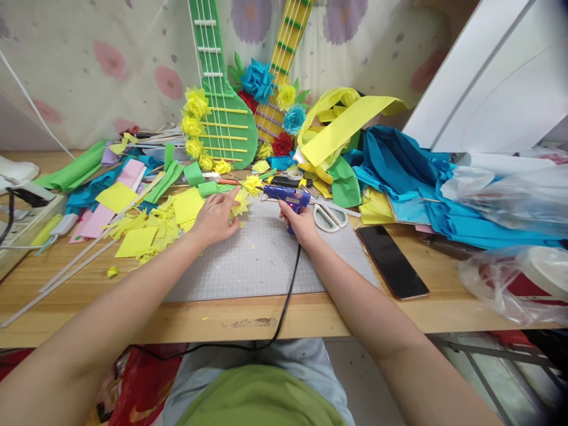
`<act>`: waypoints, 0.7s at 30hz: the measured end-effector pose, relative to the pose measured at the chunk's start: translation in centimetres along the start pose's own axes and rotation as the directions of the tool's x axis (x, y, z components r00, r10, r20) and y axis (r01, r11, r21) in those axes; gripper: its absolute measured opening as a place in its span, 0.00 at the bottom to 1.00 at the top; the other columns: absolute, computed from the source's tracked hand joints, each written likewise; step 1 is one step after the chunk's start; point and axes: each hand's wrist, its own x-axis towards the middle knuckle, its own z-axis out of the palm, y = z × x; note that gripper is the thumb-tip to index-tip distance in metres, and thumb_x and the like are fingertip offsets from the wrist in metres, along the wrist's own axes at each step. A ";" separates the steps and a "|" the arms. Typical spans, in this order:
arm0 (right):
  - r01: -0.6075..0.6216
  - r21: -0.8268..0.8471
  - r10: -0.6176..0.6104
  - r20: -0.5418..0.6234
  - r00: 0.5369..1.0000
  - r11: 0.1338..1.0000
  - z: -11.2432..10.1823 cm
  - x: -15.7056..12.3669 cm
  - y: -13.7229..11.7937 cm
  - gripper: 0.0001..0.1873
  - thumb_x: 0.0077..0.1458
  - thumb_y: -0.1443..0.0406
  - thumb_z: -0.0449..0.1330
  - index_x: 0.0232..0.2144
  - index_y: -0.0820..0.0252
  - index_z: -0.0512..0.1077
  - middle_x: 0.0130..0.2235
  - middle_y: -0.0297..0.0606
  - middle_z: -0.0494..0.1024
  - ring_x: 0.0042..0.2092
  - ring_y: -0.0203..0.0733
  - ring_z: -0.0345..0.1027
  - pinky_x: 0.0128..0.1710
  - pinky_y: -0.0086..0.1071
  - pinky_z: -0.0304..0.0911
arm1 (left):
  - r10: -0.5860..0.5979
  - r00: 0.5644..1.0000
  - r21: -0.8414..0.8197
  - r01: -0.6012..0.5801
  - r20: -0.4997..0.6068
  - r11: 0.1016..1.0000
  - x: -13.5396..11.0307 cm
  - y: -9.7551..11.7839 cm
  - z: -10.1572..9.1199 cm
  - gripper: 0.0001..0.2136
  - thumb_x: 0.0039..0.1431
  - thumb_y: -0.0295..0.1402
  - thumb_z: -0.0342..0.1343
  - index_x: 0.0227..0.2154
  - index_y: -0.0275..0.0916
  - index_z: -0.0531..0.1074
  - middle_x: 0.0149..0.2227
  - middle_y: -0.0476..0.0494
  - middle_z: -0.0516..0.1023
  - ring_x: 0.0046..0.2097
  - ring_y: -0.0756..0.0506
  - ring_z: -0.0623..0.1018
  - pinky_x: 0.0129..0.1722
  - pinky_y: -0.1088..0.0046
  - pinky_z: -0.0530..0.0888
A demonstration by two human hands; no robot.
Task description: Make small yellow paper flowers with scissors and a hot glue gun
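My right hand (302,223) is wrapped round the handle of a blue glue gun (286,194), whose nozzle points left toward a small yellow paper flower (252,184). Its black cord (287,290) runs down over the table's front edge. My left hand (216,217) rests on the grey cutting mat (266,260), fingers pressing a jagged yellow paper piece (241,205) beside the flower. Both hands sit at the mat's far edge.
White-handled scissors (331,216) and a black phone (392,261) lie right of the mat. Yellow, green, pink and blue paper scraps (133,207) cover the left and back. Green (222,112) and yellow (284,59) paper guitars with flowers lean on the wall. Plastic bags (515,278) lie at the right.
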 end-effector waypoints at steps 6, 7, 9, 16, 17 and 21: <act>0.007 0.023 -0.007 0.006 1.000 1.000 0.0 0.0 0.0 0.23 0.43 0.45 0.58 0.17 0.59 0.66 0.14 0.29 0.62 0.18 0.29 0.54 0.19 0.26 0.53 | 0.034 0.999 0.031 -0.034 -0.005 0.999 -0.1 0.0 0.2 0.34 0.47 0.27 0.51 0.60 0.37 0.49 0.44 0.44 0.76 0.51 0.38 0.68 0.53 0.56 0.61; 0.005 0.025 -0.006 0.005 1.000 1.000 0.0 0.0 0.0 0.23 0.42 0.46 0.58 0.17 0.59 0.66 0.14 0.29 0.62 0.18 0.29 0.54 0.19 0.26 0.53 | 0.044 0.999 0.026 -0.044 -0.011 0.999 -0.1 0.0 0.2 0.34 0.47 0.27 0.51 0.60 0.37 0.48 0.44 0.44 0.75 0.51 0.38 0.68 0.53 0.56 0.61; 0.005 0.026 -0.005 0.004 1.000 1.000 0.0 0.0 0.0 0.23 0.43 0.46 0.59 0.17 0.60 0.66 0.14 0.30 0.62 0.18 0.29 0.54 0.19 0.26 0.53 | 0.058 0.998 0.021 -0.058 -0.033 0.998 -0.2 -0.2 0.4 0.35 0.46 0.27 0.52 0.60 0.37 0.48 0.47 0.42 0.73 0.52 0.38 0.67 0.54 0.56 0.61; 0.016 0.016 -0.016 0.003 1.000 1.000 0.0 0.0 0.0 0.24 0.43 0.45 0.58 0.17 0.60 0.66 0.14 0.30 0.62 0.18 0.29 0.53 0.19 0.26 0.53 | 0.093 0.984 0.042 -0.087 -0.152 0.995 -0.3 -1.5 1.8 0.37 0.46 0.29 0.55 0.59 0.39 0.46 0.55 0.33 0.59 0.57 0.35 0.61 0.54 0.53 0.62; 0.017 0.017 -0.017 0.004 1.000 1.000 0.0 0.0 0.0 0.24 0.43 0.45 0.58 0.17 0.60 0.66 0.14 0.30 0.62 0.18 0.29 0.53 0.19 0.26 0.53 | 0.096 0.983 0.048 -0.089 -0.158 0.995 -0.2 -1.7 1.9 0.36 0.46 0.29 0.55 0.59 0.39 0.46 0.54 0.33 0.59 0.57 0.36 0.62 0.54 0.53 0.63; 0.010 0.024 -0.010 0.006 1.000 1.000 0.0 0.1 0.4 0.24 0.42 0.44 0.59 0.17 0.60 0.67 0.14 0.30 0.62 0.18 0.29 0.54 0.19 0.26 0.53 | 0.066 0.985 0.049 -0.059 -0.157 0.997 0.3 -1.9 2.1 0.34 0.49 0.24 0.51 0.59 0.40 0.46 0.52 0.34 0.61 0.54 0.39 0.66 0.51 0.57 0.67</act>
